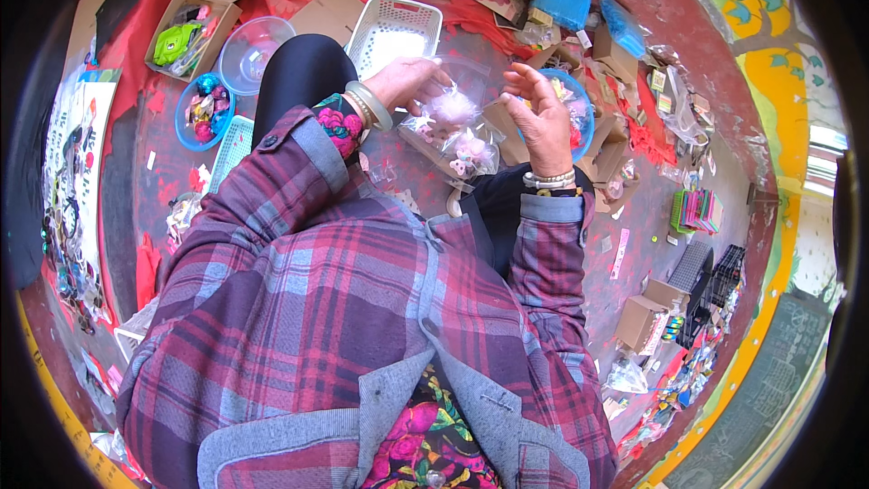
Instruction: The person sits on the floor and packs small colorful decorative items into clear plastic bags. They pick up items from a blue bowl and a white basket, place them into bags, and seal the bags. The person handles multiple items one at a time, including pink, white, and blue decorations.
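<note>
My left hand [409,83], with a pale bangle at the wrist, has its fingertips on the edge of a clear plastic bag beside a fluffy pale-pink pompom [453,107]. Under and below the pompom lie clear-wrapped small pink plush trinkets [472,152] in an open cardboard box [438,155] between my knees. To the right, my right hand [536,112] is raised with its fingers apart and nothing seen in them. Just behind it stands a blue-rimmed round basin [588,129] holding colourful small items.
A white perforated basket [434,13] stands beyond my left hand. At the left are a clear plastic basin [234,47], a blue basin of shiny balls [178,115] and a cardboard box [227,30] with a green item. Opened cartons [614,54] and blue plastic packs [565,1] lie at the upper right.
</note>
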